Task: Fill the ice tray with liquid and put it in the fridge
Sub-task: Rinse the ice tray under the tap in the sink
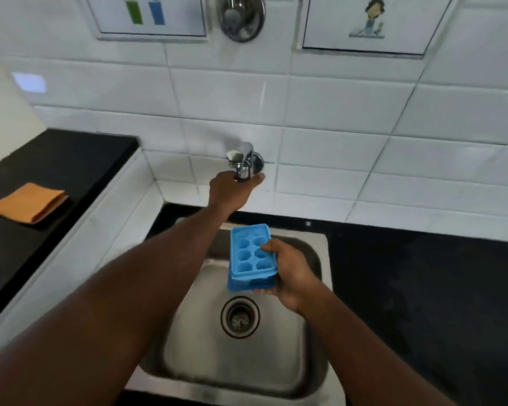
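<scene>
A blue ice tray [248, 253] with several round cells hangs over the steel sink [188, 361], level and face up. My right hand [288, 268] grips its right edge, thumb on top. The tray sits in a second blue piece beneath it. My left hand [229, 191] reaches to the wall and is closed around the chrome tap [244, 162] above the sink. No water stream is visible under the tap. The cells look dry, though blur makes that hard to judge.
A folded orange cloth [28, 203] lies on the black counter [50, 159] at the left. More black counter [423, 288] extends right of the sink. The drain strainer [240, 317] sits in the basin's middle. White wall tiles and two framed pictures are behind.
</scene>
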The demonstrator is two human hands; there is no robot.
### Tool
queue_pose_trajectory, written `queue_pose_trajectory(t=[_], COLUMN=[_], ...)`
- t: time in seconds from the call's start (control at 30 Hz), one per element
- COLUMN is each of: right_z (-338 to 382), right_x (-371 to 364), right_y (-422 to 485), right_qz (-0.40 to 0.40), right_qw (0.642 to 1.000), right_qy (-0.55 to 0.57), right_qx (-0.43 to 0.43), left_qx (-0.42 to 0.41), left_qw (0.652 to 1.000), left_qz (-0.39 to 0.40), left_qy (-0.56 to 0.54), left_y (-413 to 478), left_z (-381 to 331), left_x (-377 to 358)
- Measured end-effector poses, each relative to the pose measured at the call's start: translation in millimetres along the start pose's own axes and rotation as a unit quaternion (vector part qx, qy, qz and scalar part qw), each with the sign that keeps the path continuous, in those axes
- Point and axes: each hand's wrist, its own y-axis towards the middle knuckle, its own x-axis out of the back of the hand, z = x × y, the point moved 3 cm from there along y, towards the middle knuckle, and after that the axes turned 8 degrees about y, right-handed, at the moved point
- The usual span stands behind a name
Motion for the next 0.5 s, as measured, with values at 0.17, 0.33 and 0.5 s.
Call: queue_pose_trajectory(t=[0.17,0.33,0.5], right_z=[-6,-14,-17], right_x=[-23,-38,-43], right_y=[12,16,21], right_qz=[-0.067,-0.12,-0.149], right_qw=[0.998,0.991,0.986], right_qy=[0.011,0.053,0.054], right_qx=[-0.002,-0.037,-0.045], left_qx=[0.099,0.094,0.119], left_qw=[0.946,0.939,0.949], left_qz=[0.115,0.171,0.128], left_qy=[-0.286,-0.282,-0.263], left_y=[12,4,-16], left_z=[15,25,50], left_x=[-13,7,25])
